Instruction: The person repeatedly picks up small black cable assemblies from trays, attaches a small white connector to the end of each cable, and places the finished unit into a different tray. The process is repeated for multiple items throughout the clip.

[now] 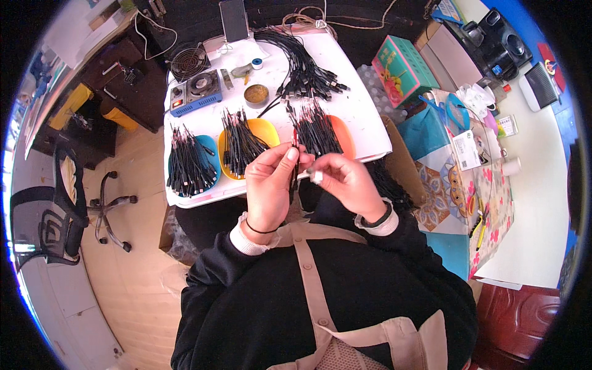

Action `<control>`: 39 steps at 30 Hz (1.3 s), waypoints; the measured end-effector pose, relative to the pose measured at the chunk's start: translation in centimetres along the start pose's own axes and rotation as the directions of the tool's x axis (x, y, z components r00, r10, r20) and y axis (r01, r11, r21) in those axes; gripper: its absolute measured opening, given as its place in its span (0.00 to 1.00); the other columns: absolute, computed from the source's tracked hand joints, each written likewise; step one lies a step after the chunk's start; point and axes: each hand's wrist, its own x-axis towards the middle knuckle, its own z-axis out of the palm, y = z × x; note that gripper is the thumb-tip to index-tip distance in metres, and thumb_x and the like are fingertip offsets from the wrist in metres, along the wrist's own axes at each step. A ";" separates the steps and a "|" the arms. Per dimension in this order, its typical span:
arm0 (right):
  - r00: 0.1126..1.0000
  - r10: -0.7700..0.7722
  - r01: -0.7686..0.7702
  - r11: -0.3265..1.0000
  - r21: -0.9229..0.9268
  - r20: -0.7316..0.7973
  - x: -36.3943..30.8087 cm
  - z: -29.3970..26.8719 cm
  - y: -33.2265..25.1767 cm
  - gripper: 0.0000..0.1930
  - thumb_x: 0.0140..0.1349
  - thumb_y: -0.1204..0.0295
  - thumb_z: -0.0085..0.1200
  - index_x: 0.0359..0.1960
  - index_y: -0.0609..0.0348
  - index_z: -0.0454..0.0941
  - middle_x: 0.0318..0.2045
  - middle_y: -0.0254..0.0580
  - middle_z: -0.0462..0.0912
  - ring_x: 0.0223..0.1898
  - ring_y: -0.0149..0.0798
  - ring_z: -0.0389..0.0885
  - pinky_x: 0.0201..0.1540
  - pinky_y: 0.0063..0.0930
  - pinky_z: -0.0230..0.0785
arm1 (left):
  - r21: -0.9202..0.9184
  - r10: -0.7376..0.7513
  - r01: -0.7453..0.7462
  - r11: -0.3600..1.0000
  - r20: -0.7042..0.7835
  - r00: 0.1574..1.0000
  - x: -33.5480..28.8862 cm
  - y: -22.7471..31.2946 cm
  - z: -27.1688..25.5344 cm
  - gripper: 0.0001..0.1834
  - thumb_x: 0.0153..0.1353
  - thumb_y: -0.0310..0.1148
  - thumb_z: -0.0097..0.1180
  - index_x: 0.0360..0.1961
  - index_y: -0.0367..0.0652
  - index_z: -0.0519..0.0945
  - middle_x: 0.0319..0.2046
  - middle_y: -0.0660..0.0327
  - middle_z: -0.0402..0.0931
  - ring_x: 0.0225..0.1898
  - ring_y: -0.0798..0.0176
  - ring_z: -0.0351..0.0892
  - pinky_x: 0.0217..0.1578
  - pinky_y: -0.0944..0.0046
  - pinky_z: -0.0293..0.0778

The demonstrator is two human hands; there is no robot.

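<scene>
Upright between the thumb and fingers of my left hand [266, 182] is a thin black cable [294, 126], with a bit of red at the pinch. Just right of it, my right hand [351, 185] has its fingers curled in toward the thumb. A small pale spot shows at that thumb's tip; whether it is a held piece or the nail is unclear. Beyond my hands, bundles of short black cables lie on a blue plate [213, 163], a yellow plate [266, 131] and an orange plate [345, 139] along the near edge of the white table [370, 132].
Farther back stand a blue-fronted heating device [198, 92], a black fan [189, 61], a round tin [256, 95], a small spool [256, 63] and a phone [234, 21]. More black cables [302, 68] fan out there. A green box [402, 71] stands right; an office chair [55, 197] is left.
</scene>
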 end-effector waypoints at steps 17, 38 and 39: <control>0.973 -0.225 0.217 0.966 0.144 0.047 3.6 1.4 -2.8 0.04 0.63 0.78 0.54 0.37 0.65 0.75 0.31 0.34 0.79 0.31 0.23 0.78 0.34 0.17 0.71 | 0.257 0.103 -0.104 0.961 0.015 0.995 -1.0 1.3 -1.2 0.08 0.65 0.24 0.52 0.41 0.32 0.80 0.26 0.62 0.79 0.21 0.76 0.68 0.24 0.77 0.64; 0.875 0.168 -0.406 0.766 0.499 0.454 6.9 -1.3 1.4 0.11 0.67 0.68 0.51 0.44 0.62 0.74 0.33 0.35 0.79 0.31 0.28 0.76 0.36 0.19 0.71 | 0.339 -0.188 0.144 0.930 0.100 0.977 0.2 1.7 -4.0 0.08 0.66 0.28 0.52 0.35 0.35 0.80 0.20 0.68 0.73 0.18 0.81 0.61 0.19 0.79 0.53; 0.914 0.113 -0.248 0.915 0.319 0.389 9.2 -3.4 1.5 0.11 0.66 0.66 0.54 0.43 0.60 0.76 0.32 0.29 0.80 0.31 0.24 0.76 0.36 0.19 0.71 | 0.295 -0.164 0.134 0.946 0.080 0.983 0.5 1.6 -4.3 0.08 0.66 0.27 0.52 0.34 0.35 0.80 0.19 0.68 0.73 0.18 0.80 0.60 0.18 0.79 0.53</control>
